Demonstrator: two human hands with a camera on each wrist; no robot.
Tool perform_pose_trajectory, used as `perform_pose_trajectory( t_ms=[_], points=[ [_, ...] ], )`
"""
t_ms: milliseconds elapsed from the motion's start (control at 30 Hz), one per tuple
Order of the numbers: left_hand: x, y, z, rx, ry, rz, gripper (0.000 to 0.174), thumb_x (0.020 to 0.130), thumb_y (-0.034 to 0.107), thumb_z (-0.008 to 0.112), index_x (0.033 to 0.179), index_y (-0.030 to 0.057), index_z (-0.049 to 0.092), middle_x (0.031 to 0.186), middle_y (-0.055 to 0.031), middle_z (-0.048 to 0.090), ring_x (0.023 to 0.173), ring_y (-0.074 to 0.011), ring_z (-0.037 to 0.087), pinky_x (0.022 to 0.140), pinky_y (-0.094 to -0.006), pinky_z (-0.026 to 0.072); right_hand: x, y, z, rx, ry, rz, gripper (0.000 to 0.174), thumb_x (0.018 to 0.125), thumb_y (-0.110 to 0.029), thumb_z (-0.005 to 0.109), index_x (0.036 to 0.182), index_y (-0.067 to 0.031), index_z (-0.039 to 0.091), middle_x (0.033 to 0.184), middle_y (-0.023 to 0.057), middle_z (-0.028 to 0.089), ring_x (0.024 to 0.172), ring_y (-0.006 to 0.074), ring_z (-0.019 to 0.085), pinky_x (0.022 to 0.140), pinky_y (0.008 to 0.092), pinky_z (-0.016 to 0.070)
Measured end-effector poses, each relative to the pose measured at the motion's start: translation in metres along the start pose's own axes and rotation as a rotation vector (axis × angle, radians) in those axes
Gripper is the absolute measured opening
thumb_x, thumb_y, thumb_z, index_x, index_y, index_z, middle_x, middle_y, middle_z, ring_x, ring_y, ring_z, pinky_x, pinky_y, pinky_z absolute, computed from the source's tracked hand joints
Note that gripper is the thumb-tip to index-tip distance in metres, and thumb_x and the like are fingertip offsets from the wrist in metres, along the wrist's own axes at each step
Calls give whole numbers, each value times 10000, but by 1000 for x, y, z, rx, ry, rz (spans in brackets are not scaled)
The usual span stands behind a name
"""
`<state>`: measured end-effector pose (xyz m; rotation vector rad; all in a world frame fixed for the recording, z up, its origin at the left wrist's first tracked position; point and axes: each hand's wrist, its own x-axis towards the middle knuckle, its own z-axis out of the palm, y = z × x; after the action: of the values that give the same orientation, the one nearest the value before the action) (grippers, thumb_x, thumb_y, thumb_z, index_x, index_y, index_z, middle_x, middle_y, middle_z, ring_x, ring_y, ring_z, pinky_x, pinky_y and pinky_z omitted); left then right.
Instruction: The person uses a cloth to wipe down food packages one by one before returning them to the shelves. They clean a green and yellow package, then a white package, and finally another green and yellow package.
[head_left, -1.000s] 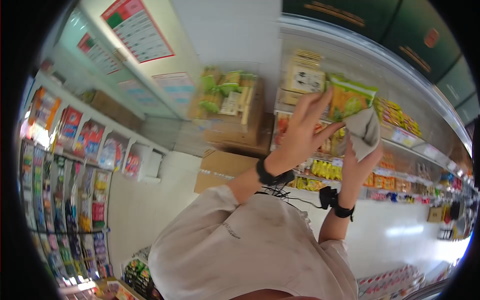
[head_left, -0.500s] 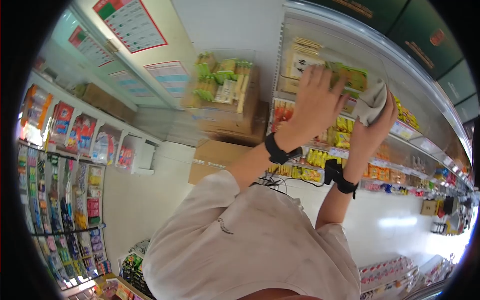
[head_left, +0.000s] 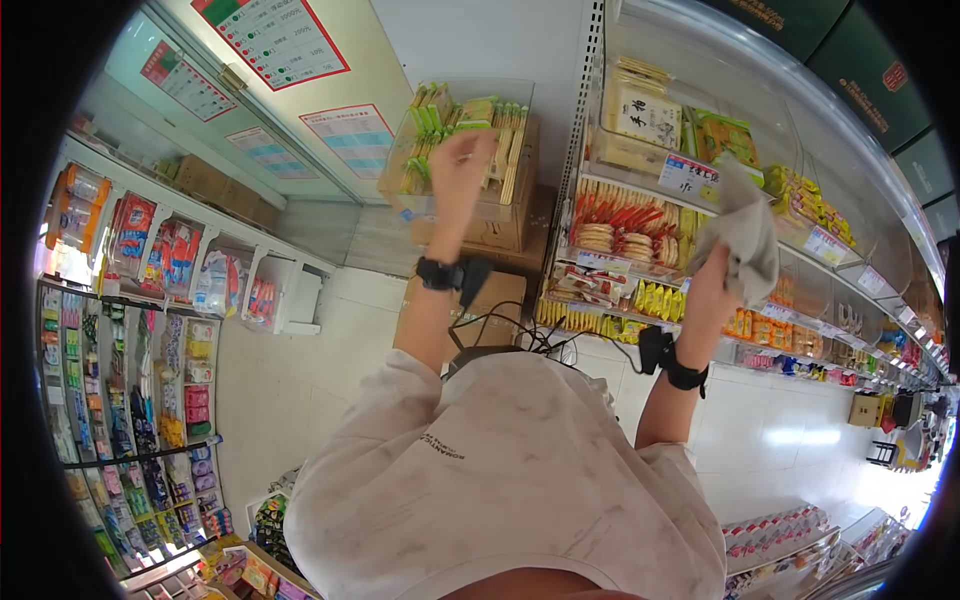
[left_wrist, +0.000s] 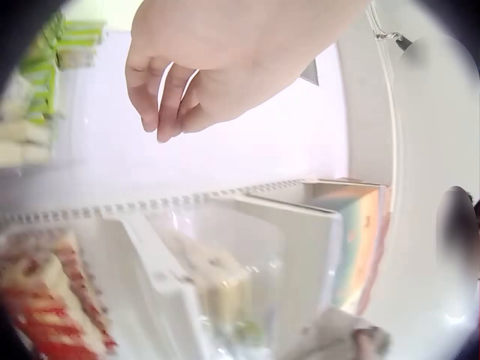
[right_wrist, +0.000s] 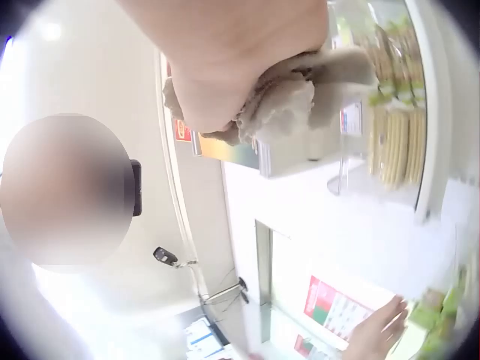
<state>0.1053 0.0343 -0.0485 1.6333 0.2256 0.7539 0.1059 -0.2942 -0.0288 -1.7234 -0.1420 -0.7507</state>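
Observation:
My left hand [head_left: 462, 175] hangs in the air, overlapping the clear-topped bin [head_left: 510, 212] of green-and-cream packets in the head view. In the left wrist view its fingers [left_wrist: 171, 105] droop loosely curled with nothing between them. My right hand [head_left: 712, 290] grips a crumpled grey cloth [head_left: 745, 225] in front of the shelf. The right wrist view shows the cloth [right_wrist: 281, 109] bunched in that hand. Behind the cloth, a green-and-yellow snack bag [head_left: 725, 135] lies in the top shelf bin, beside cream packets [head_left: 645, 115] with dark lettering.
Lower shelves hold red-and-cream snacks [head_left: 630, 225] and yellow packets [head_left: 660, 298]. Price tags [head_left: 690, 178] line the shelf edges. Cardboard boxes [head_left: 490, 300] stand below the packet bin. A glass door with posters [head_left: 270, 40] is behind. Hanging goods [head_left: 140, 380] fill the left-hand rack.
The green-and-yellow bag went from between my hands onto the top shelf. My left hand let go and moved left towards the packet bin. My right hand kept the cloth and lowered slightly.

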Motion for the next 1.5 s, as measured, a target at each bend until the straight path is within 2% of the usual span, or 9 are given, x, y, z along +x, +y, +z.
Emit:
perform_pose_trajectory(
  t_ms=[100,200,300,500,700,833,1100,1300,1500],
  points=[
    [26,-86,-38,230,39,-20,240,894,169,728,1032,-26,713,878,-69,737,831,-126,680,723,-271,517,-37,-15,2,168,-301,252,320,940,-123,640,1216,28,586,1094,86,658,1022,157,601,882,304,493],
    [24,-91,-42,510,-33,-69,352,830,215,785,1043,-52,701,877,-124,724,822,-196,687,726,-325,526,-50,-33,20,319,-591,362,481,874,-98,694,1298,39,511,1160,120,640,1026,165,607,880,303,497],
    [35,-150,-40,717,11,166,311,850,246,748,954,-39,681,841,-203,678,774,-309,660,679,-385,514,-67,-19,35,297,-687,415,497,873,-109,709,1304,41,512,1151,115,646,1014,158,609,874,295,499],
    [66,-186,-29,805,-253,-301,364,811,252,749,955,-77,688,833,-220,675,792,-327,666,692,-419,496,-69,-39,39,315,-767,466,485,881,-129,718,1297,38,535,1121,102,659,992,147,615,874,289,497],
    [57,-144,-26,663,-178,-221,324,803,244,744,788,-77,703,641,-181,615,689,-316,656,674,-412,498,-82,-22,49,267,-765,477,405,925,-212,685,1245,17,589,1063,74,667,962,128,599,856,284,486],
    [18,-93,-46,520,33,64,323,813,174,769,1021,-64,702,887,-168,716,741,-196,681,687,-298,529,-80,-13,59,183,-850,617,430,977,-358,610,1203,8,601,1055,52,660,947,119,572,843,281,468],
    [-60,39,-45,-176,-245,-241,312,900,70,724,1179,-49,653,1029,-99,708,911,-141,673,805,-277,542,-75,-44,100,417,-649,796,409,994,-383,604,1168,-13,604,985,15,635,865,87,537,771,260,461],
    [-87,39,-30,-129,-297,-286,435,898,60,728,1287,-56,573,1102,-112,697,988,-146,669,883,-292,538,-80,-30,104,508,-616,418,295,923,-218,715,1084,11,619,920,20,657,788,92,574,706,271,489],
    [-93,56,-8,-179,-261,-210,476,959,195,682,1333,-38,502,1148,-114,657,1003,-146,641,853,-290,528,-73,-29,84,50,-749,-35,368,749,-13,702,1095,63,600,921,232,669,838,363,678,751,379,534]
  ],
)
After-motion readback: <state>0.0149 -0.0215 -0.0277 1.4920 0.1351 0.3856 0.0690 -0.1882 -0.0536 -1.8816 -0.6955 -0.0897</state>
